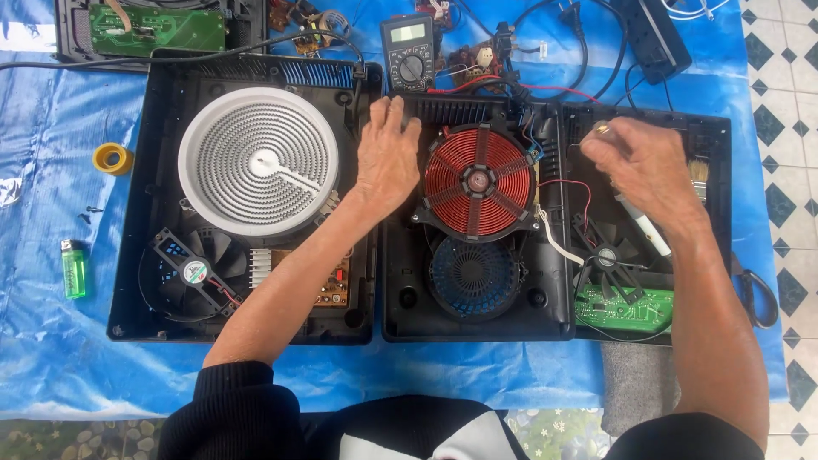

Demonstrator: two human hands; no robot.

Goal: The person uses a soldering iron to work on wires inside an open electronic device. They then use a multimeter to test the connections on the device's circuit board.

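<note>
My left hand lies flat, fingers apart, on the black casing between a white spiral heating plate and a red copper induction coil. My right hand hovers over the third open black casing at the right, fingers pinched on a small metallic part. A white pen-shaped tool lies under that hand. Below the coil sits a round blue fan grille. A green circuit board lies at the right casing's near edge.
A multimeter with red and black leads stands behind the casings. On the blue tarp are a yellow tape roll, a green lighter, a brush, scissors and another green board. Tiled floor lies to the right.
</note>
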